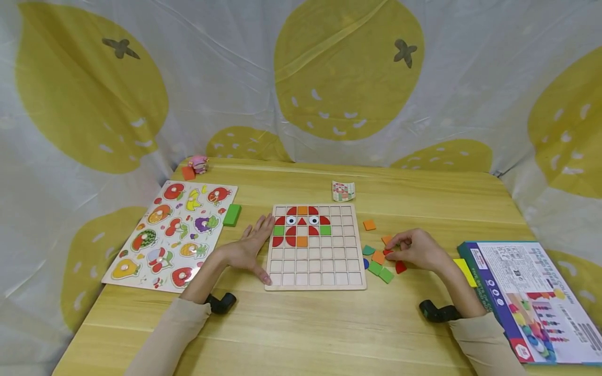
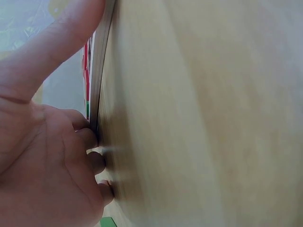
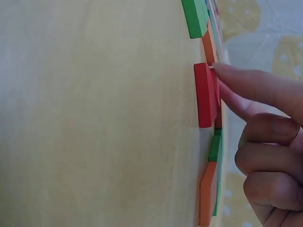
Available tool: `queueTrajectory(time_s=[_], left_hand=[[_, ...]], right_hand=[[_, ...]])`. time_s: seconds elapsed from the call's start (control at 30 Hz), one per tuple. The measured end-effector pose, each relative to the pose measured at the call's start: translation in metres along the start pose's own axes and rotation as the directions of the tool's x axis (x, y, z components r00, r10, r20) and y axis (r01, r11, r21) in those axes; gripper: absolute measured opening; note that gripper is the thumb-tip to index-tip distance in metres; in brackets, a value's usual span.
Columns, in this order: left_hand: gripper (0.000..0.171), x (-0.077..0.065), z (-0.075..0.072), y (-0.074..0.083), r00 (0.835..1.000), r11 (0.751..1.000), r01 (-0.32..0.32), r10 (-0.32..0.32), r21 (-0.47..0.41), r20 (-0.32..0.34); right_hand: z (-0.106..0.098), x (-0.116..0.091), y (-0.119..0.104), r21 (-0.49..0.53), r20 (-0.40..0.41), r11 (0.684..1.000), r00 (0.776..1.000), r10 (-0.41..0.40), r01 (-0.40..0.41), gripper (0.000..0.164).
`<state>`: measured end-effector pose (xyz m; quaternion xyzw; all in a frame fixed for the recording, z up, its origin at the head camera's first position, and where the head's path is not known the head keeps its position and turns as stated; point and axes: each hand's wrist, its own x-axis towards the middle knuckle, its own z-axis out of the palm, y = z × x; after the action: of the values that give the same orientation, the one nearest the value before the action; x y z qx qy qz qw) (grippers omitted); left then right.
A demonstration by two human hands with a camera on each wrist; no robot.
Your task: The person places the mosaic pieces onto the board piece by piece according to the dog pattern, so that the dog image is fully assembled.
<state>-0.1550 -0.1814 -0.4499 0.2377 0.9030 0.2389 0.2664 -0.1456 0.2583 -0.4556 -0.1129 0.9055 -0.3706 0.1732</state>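
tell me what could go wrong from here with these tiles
The left hand rests at the edge of the board, so a stray push might jog the placed tiles. The right hand pinches a red tile close beside other loose tiles, so it could knock those or let its own slip.

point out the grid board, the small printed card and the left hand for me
grid board (image 1: pixel 316 266), head view, on its lower part among unfilled squares
small printed card (image 1: pixel 344 191), head view, on the middle of its printed face
left hand (image 1: pixel 246 248), head view, on the back of the hand
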Motion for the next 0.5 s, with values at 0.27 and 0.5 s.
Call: queueTrajectory(time_s=[0.27, 0.5], left_hand=[[0.148, 0.0001, 0.0002, 0.0, 1.0, 1.0, -0.001, 0.001, 0.002, 0.001], [0.148, 0.0001, 0.0003, 0.0, 1.0, 1.0, 0.001, -0.001, -0.002, 0.0]], right_hand=[[-0.004, -0.0048, 0.0019, 0.011, -0.02, 0.999, 0.999, 0.033, -0.032, 0.023], [-0.0002, -0.0043, 0.0021, 0.001, -0.068, 0.999, 0.996, 0.051, -0.051, 0.026]])
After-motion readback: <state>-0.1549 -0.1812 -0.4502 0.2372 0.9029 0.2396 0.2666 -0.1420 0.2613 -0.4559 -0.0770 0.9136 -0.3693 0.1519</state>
